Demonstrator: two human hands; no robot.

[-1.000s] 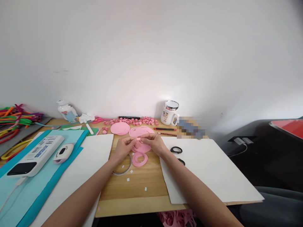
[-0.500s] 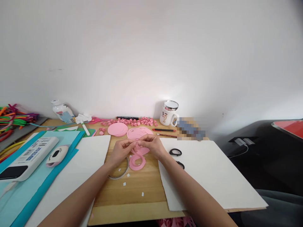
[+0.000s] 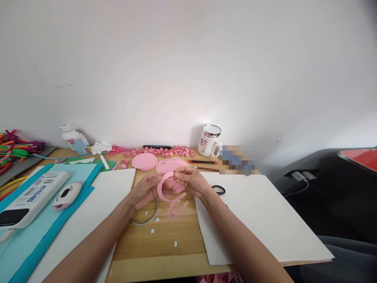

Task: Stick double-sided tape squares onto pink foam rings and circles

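Note:
A curled pink paper strip (image 3: 160, 190) is stretched between my hands above the wooden table, its lower coils hanging loose and blurred. My left hand (image 3: 145, 191) is closed on the strip's left side, fingers bent. With thumb and fingers pinched, my right hand (image 3: 191, 181) grips its upper right end. Behind the hands lie a stack of pink paper circles (image 3: 144, 161) and more pink cut paper (image 3: 171, 165). Small rolled pink paper roses (image 3: 182, 150) are lined up by the wall. Beneath my left hand, a thin tape ring (image 3: 145, 223) rests on the table, partly covered.
White sheets (image 3: 253, 220) flank the work spot, with a black loop (image 3: 224, 190) like a scissors handle on the right one. A mug (image 3: 207, 145), pens (image 3: 203, 162) and a bottle (image 3: 75, 140) stand or lie behind. Small white bits (image 3: 175, 244) dot the table.
The pink spiral strip has risen off the table and opened into loose coils. My hands have moved slightly apart. The view has shifted a little.

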